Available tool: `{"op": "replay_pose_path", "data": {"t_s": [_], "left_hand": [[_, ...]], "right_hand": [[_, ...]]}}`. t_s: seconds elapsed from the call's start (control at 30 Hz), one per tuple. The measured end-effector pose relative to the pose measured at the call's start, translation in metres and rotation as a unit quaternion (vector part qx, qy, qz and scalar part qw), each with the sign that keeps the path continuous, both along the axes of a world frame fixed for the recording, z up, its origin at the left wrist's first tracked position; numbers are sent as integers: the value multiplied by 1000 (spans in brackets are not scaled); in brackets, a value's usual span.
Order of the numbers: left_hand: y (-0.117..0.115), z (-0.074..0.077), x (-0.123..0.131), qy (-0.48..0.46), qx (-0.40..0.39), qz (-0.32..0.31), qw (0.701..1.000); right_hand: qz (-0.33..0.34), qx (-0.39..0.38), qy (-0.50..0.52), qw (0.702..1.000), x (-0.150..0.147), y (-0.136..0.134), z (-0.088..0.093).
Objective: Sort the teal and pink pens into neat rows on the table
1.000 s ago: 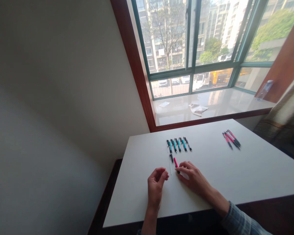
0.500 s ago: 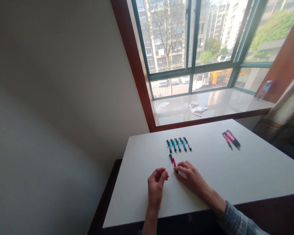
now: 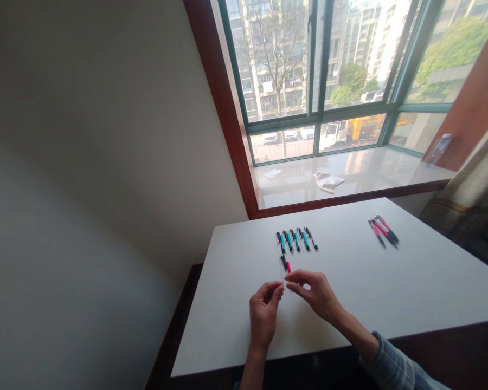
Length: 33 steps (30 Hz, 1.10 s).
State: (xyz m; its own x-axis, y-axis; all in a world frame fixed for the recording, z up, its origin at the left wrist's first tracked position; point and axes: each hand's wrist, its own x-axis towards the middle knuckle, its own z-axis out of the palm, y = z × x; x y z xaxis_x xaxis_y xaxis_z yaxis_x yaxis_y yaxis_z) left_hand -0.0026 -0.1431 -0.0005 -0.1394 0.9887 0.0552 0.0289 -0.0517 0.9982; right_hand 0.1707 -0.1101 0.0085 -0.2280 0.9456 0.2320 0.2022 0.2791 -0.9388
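Observation:
On the white table (image 3: 390,281), my left hand (image 3: 263,311) is closed in a pinch, its fingertips beside the lower end of a thin, pale pen refill (image 3: 282,271). Whatever sits in that pinch is too small to make out. My right hand (image 3: 319,290) curls in from the right, thumb and index fingertips almost meeting the left ones. Anything between them cannot be made out. Just beyond the fingers lie a black pen part (image 3: 283,262) and a pink pen barrel (image 3: 288,266), whose lower end the right hand hides.
Farther back is a row of several taken-apart pens with turquoise barrels (image 3: 297,241) and black parts. Several pink pens (image 3: 384,232) lie together at the back right. A white cloth (image 3: 328,181) and a clear bottle (image 3: 438,150) are on the windowsill (image 3: 370,168). A wall borders the left.
My right hand has come off the pink barrel and lifted slightly toward my left hand. My left hand has shifted a little right, so both sets of fingertips now nearly touch.

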Motion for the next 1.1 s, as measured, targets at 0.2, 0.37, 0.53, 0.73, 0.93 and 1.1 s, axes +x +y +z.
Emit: {"op": "replay_pose_path", "data": {"t_s": [0.2, 0.37, 0.53, 0.73, 0.93, 1.1], "left_hand": [[-1, 3, 0, -4, 8, -11, 1000], [-1, 4, 1, -16, 1, -8, 1000], [-2, 3, 0, -21, -8, 26, 999], [-1, 2, 0, -17, 5, 53, 998], [-1, 0, 1, -17, 6, 54, 998], [0, 0, 0, -12, 5, 52, 999]], "right_hand": [[29, -27, 30, 999, -4, 0, 8], [37, -8, 23, 999, -7, 1, 8], [-16, 65, -18, 998, -3, 23, 14], [-33, 168, -104, 980, -4, 61, -3], [-7, 209, -140, 968, -7, 69, -33], [-4, 208, -150, 967, -6, 73, -37]]}}
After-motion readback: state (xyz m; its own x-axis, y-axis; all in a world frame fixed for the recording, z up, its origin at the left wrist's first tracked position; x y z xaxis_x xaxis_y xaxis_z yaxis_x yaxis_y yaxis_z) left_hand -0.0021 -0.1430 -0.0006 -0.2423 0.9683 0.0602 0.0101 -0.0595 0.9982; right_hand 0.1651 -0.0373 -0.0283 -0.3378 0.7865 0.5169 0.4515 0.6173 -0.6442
